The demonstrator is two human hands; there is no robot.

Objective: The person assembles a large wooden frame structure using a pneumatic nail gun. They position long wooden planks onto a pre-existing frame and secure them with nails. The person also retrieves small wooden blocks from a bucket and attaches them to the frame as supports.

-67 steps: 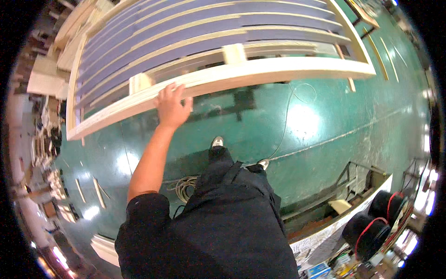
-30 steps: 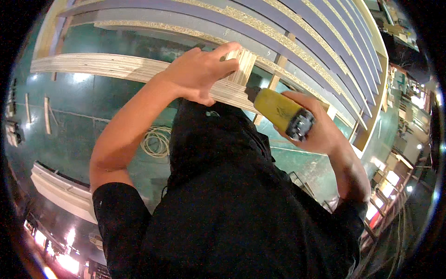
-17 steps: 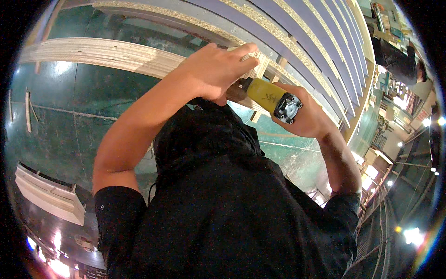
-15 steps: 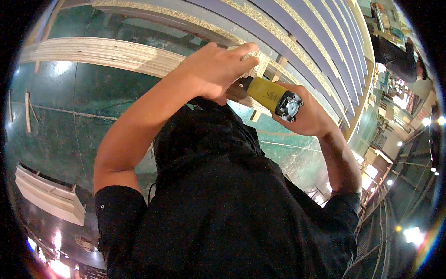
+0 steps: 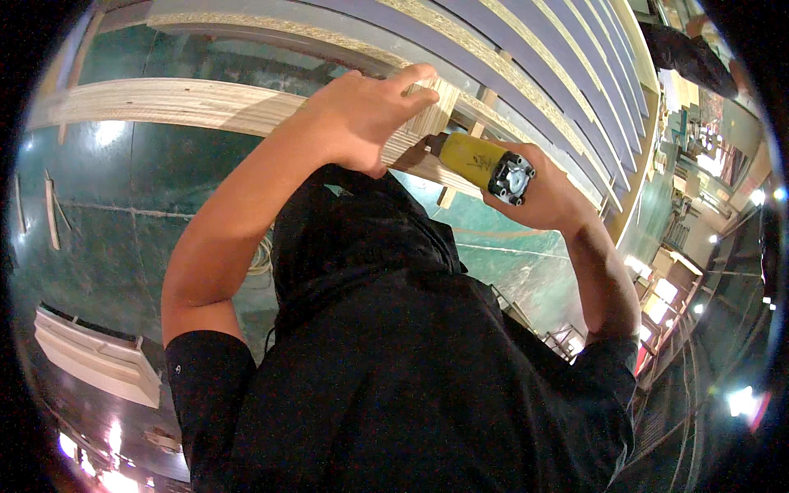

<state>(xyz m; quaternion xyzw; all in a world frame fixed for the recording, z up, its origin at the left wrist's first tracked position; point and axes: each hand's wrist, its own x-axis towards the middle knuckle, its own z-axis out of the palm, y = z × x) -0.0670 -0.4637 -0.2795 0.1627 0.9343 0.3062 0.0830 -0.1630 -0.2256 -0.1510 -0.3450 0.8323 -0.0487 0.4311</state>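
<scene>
My right hand is wrapped round a yellow nail gun with a black and silver end cap. The gun's dark nose points left, at or just above a shaded part of a long pale layered-wood strip. Left of the nose, my left hand lies across this strip with its fingers spread. Two fingertips reach toward a short pale wood piece on the far side, while the thumb is at the near edge. Whether the nose touches the wood cannot be made out.
Beyond my hands lies a row of long grey-purple panels with raw chipboard edges, set parallel with gaps. A stack of pale boards sits on the green floor at left. Another person in dark clothing is at far right.
My left hand has slid a little to the left, widening the gap to the nail gun's nose and baring more of the strip. The nail gun has barely moved.
</scene>
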